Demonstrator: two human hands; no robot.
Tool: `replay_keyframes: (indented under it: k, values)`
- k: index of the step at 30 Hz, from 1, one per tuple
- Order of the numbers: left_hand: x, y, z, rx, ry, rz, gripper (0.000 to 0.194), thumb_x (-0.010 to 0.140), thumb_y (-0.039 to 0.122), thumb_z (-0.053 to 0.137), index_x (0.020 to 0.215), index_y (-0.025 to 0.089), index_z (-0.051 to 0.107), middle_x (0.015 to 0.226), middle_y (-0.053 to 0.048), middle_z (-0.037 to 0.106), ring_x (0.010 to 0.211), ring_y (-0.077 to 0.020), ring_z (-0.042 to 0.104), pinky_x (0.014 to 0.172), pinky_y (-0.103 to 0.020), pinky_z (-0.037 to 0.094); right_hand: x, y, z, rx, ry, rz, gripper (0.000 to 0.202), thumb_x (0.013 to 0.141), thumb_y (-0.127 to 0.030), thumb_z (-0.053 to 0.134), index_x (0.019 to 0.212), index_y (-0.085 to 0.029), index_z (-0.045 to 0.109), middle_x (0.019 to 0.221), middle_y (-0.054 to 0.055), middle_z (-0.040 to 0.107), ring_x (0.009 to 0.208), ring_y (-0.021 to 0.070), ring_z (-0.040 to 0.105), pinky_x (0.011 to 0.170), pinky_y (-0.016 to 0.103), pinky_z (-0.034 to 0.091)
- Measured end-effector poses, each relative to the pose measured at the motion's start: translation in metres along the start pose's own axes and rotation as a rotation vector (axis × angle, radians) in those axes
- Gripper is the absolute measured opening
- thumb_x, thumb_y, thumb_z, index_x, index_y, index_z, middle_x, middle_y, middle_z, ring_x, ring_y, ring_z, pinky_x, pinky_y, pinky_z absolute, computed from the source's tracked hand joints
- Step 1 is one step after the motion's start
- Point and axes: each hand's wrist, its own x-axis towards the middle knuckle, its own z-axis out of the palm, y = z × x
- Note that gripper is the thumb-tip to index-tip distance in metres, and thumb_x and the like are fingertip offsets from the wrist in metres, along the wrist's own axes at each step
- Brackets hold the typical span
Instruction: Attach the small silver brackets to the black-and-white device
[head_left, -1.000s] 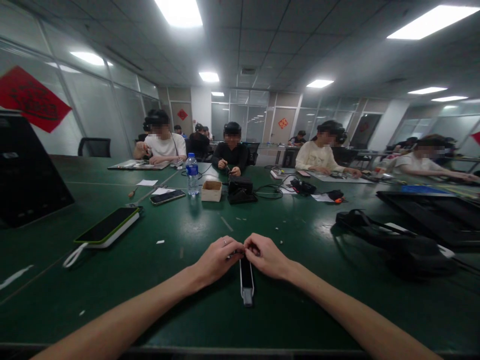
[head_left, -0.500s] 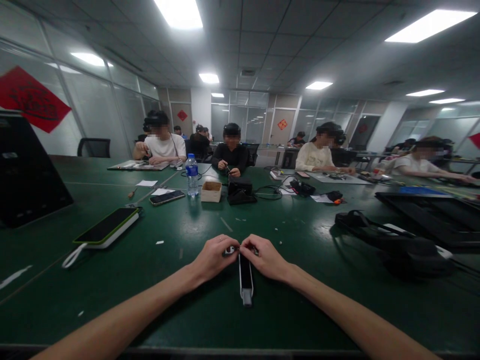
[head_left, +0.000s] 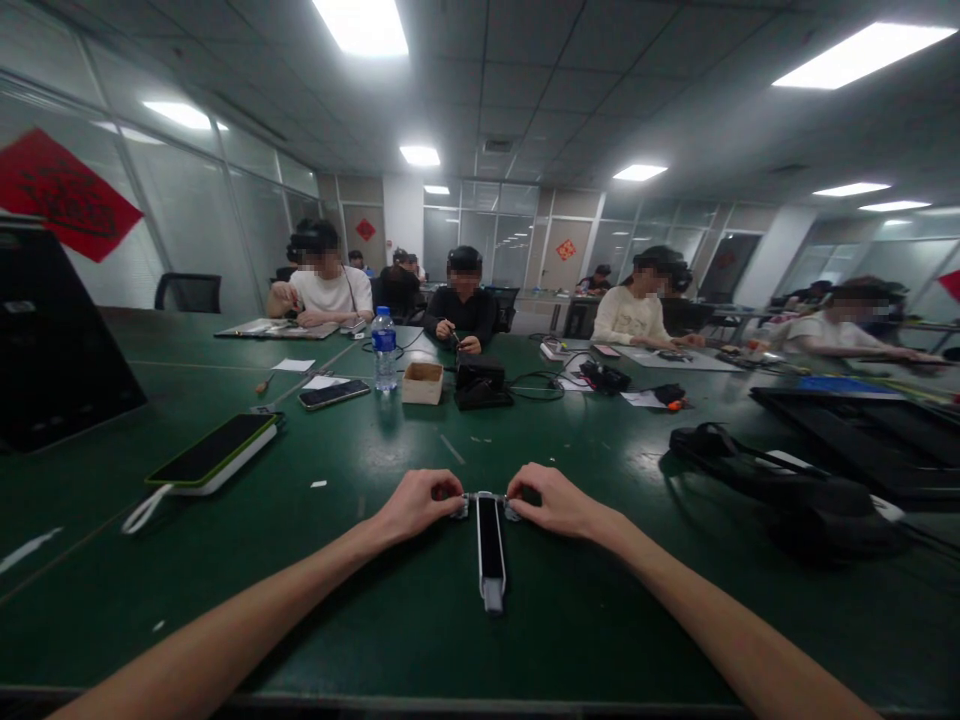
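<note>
A slim black device with a white rim and a grey near end (head_left: pixel 491 550) lies lengthwise on the green table in front of me. My left hand (head_left: pixel 424 505) is just left of its far end, thumb and fingers pinched at a small crumpled-looking pale piece (head_left: pixel 462 509). On the other side my right hand (head_left: pixel 551 503) pinches at a similar pale piece (head_left: pixel 513 511). A thin dark strip seems to run between the two pieces across the device's far end. These pieces are too small and partly covered by fingertips to name.
To the left lie a green-edged device with a white strap (head_left: pixel 214 455) and a phone (head_left: pixel 334 395). Ahead stand a water bottle (head_left: pixel 385 350) and a small box (head_left: pixel 422 384). A black headset (head_left: pixel 787 490) lies right. Several people sit across the table.
My hands have moved apart, left and right, from the device's far end. The far end and the pale pieces at the fingertips now show. The device stays in place.
</note>
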Motion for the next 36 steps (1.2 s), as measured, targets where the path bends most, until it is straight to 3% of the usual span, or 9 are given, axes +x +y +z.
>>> replay_keyframes:
  k: [16,23,31,36]
  values:
    - [0.004,-0.005,0.0,-0.046,-0.009,0.034,0.017,0.082,0.031,0.059,0.089,0.018,0.07,0.086,-0.001,0.07,0.077,-0.0161,0.062,0.07,-0.025,0.046,0.003,0.0,0.007,0.088,0.022,0.049,0.011,0.085,-0.028,0.06,0.088,-0.018,0.063,0.09,0.003,0.061,0.08,0.0151,0.055,0.071,0.029,0.046]
    - [0.004,0.003,-0.001,0.025,-0.021,0.019,0.014,0.081,0.025,0.06,0.086,0.017,0.069,0.081,-0.001,0.069,0.074,-0.0158,0.062,0.068,-0.024,0.044,0.005,0.004,0.012,0.112,0.024,0.087,0.012,0.085,-0.028,0.059,0.088,-0.017,0.064,0.089,0.003,0.061,0.079,0.0149,0.055,0.071,0.028,0.046]
    - [0.01,0.0,-0.002,-0.029,-0.089,-0.043,0.017,0.081,0.03,0.06,0.086,0.017,0.069,0.08,-0.001,0.069,0.073,-0.0157,0.062,0.068,-0.023,0.045,0.005,0.003,0.013,0.122,0.053,0.096,0.011,0.083,-0.026,0.061,0.084,-0.017,0.066,0.085,0.002,0.062,0.077,0.0145,0.055,0.068,0.026,0.043]
    - [0.011,0.004,-0.002,0.028,-0.061,0.004,0.016,0.082,0.028,0.058,0.086,0.017,0.068,0.079,0.0,0.069,0.071,-0.0156,0.061,0.066,-0.024,0.044,0.008,0.003,0.012,0.161,0.056,0.096,0.01,0.081,-0.025,0.063,0.082,-0.016,0.067,0.081,0.001,0.063,0.072,0.0127,0.055,0.064,0.023,0.043]
